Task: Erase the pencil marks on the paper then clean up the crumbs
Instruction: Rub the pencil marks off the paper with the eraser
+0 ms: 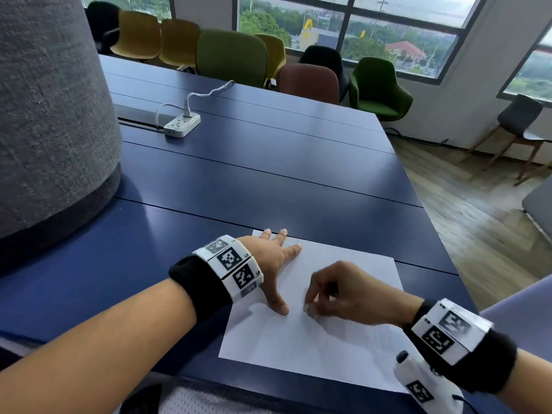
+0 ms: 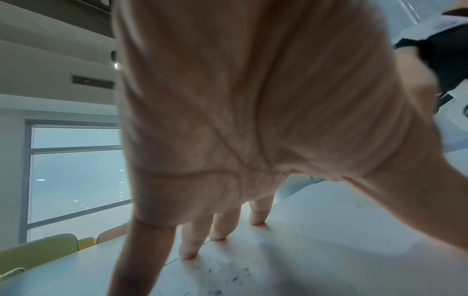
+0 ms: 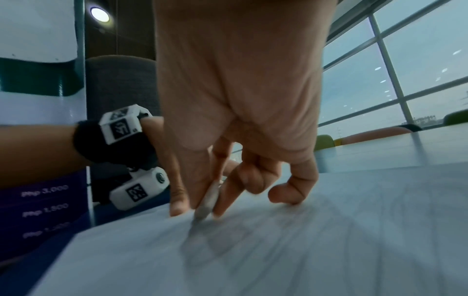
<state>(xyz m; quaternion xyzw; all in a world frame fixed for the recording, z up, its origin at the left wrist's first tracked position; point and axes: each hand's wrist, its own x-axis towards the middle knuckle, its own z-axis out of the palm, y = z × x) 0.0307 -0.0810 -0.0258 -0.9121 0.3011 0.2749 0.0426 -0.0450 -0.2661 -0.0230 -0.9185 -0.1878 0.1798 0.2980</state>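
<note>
Landmark: paper, lying on the blue table near its front edge. Left of the paper's centre, left hand lies flat with fingers spread and straight, fingertips at the far left corner, thumb out toward the middle of the sheet; it pins the sheet and grips nothing. Dark crumbs lie scattered on the paper just below that hand. At the middle of the paper, right hand pinches a small pale eraser between thumb and forefinger, its tip touching the sheet; remaining fingers curled, little finger resting on the paper. Faint pencil marks are visible right of the eraser, toward the near right corner. Judgement: erasing in progress, cleanup not begun. Risks: a stroke toward the unpinned right side could buckle or crease the sheet; the eraser is thin, so hard pressure may tear paper or slip the pinch; crumbs may smear under the left palm.
</note>
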